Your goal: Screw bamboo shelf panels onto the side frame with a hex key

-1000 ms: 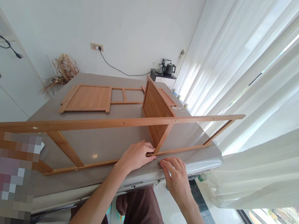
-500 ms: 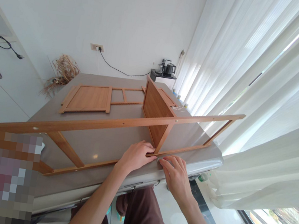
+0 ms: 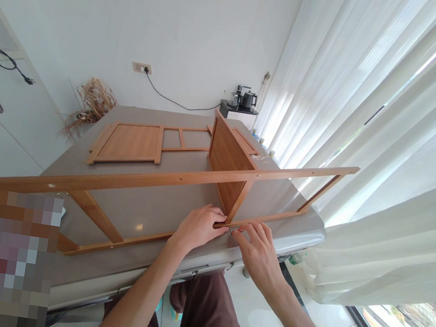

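Observation:
A wooden frame (image 3: 166, 180) stands on its side along the near part of the table, with a panel shelf (image 3: 232, 160) upright across it. At the joint between crosspiece and lower rail, my left hand (image 3: 199, 227) is closed around the rail, its fingertips beside the joint. My right hand (image 3: 258, 244) is just to the right, thumb and fingers pinched on a thin metal hex key (image 3: 230, 231). The key's tip meets the rail at the joint; most of it is hidden by the fingers.
More wooden panels (image 3: 130, 142) lie flat on the grey table (image 3: 178, 207) behind the frame. A kettle (image 3: 247, 100) sits on a small stand at the back. White curtains (image 3: 336, 83) hang at the right. A pixelated patch covers the lower left.
My right hand has shifted slightly upward, its wrist and forearm turning a little to the right. My left hand and the frame keep their places.

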A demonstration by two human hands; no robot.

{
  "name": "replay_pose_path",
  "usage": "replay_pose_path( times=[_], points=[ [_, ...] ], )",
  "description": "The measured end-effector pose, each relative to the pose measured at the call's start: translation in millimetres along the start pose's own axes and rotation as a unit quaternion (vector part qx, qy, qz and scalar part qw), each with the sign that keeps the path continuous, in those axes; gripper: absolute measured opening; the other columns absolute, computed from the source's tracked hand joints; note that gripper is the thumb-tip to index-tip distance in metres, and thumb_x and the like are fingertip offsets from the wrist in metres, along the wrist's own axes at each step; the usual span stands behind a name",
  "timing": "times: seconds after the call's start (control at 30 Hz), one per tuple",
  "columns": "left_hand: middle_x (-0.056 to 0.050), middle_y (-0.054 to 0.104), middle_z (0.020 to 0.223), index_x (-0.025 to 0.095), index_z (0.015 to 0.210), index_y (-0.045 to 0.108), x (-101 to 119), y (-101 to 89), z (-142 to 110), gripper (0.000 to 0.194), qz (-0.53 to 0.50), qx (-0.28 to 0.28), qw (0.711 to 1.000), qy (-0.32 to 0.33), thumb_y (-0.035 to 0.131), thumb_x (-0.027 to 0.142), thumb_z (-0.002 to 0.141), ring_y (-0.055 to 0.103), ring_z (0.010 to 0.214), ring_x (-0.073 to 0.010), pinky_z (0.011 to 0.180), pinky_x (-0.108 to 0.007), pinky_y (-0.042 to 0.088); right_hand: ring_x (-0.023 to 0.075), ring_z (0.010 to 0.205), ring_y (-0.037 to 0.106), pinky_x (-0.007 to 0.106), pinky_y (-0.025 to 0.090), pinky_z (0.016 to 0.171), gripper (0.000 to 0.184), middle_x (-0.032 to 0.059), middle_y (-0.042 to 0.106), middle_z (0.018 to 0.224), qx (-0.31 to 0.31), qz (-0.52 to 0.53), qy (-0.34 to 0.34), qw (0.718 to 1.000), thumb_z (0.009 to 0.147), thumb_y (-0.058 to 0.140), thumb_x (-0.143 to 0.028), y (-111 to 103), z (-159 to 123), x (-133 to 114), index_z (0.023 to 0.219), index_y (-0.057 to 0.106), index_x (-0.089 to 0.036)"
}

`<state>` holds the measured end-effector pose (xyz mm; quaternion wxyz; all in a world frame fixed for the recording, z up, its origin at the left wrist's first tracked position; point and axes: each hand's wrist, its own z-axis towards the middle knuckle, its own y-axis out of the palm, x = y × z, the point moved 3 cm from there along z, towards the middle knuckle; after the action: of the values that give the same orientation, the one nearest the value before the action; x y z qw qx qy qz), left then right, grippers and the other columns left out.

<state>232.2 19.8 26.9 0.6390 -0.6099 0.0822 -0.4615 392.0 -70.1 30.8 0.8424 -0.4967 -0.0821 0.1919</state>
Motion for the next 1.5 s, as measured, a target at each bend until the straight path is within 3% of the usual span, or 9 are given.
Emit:
replay_pose_path(
  times=[0.33,0.53,0.93,1.2,1.5],
  points=[
    [0.004,0.071,0.106,0.027,0.089,0.071,0.9,-0.7,0.0,0.017,0.003,0.003,1.0,0.004,0.06,0.04,0.092,0.061,0.098,-0.0184,0.076,-0.03,0.046,0.0219,0.097,0.056,0.038,0.043,0.088,0.019,0.0072,0.063,0.106,0.007,0.05,0.066,0.997,0.097,0.054,-0.018,11.6,-8.1,8.9,0.107,0.069,-0.024],
    [0.004,0.071,0.104,0.027,0.089,0.07,0.6,-0.2,0.3,0.018,0.002,0.002,1.0,-0.001,0.059,0.041,0.092,0.062,0.097,-0.0183,0.077,-0.03,0.046,0.0205,0.091,0.057,0.036,0.044,0.086,0.019,0.005,0.063,0.093,0.004,0.077,0.091,0.993,0.098,0.054,-0.022,19.1,-14.8,10.4,0.108,0.07,-0.024],
    [0.002,0.071,0.107,0.027,0.094,0.073,1.9,-2.0,0.7,0.021,0.001,-0.009,1.0,-0.008,0.058,0.042,0.092,0.063,0.099,-0.0191,0.079,-0.031,0.048,0.0197,0.094,0.058,0.035,0.046,0.086,0.018,0.0054,0.065,0.099,0.018,0.079,0.077,0.994,0.098,0.052,-0.017,16.6,-17.1,7.4,0.103,0.069,-0.022],
    [0.002,0.071,0.108,0.027,0.094,0.073,1.4,-1.5,0.4,0.021,-0.001,-0.009,1.0,-0.01,0.058,0.042,0.092,0.062,0.101,-0.0196,0.08,-0.03,0.048,0.0196,0.092,0.058,0.046,0.036,0.105,0.024,0.0049,0.064,0.097,0.015,0.009,0.03,0.999,0.095,0.051,-0.01,11.9,-16.2,6.6,0.106,0.067,-0.023],
    [0.002,0.071,0.107,0.027,0.093,0.073,0.6,-1.0,0.3,0.02,0.001,-0.008,1.0,-0.011,0.058,0.042,0.092,0.062,0.1,-0.0195,0.079,-0.031,0.048,0.0203,0.093,0.055,0.048,0.034,0.106,0.026,0.0054,0.062,0.098,0.021,-0.013,0.014,1.0,0.094,0.05,-0.007,6.8,-9.0,2.1,0.104,0.067,-0.024]
  ],
)
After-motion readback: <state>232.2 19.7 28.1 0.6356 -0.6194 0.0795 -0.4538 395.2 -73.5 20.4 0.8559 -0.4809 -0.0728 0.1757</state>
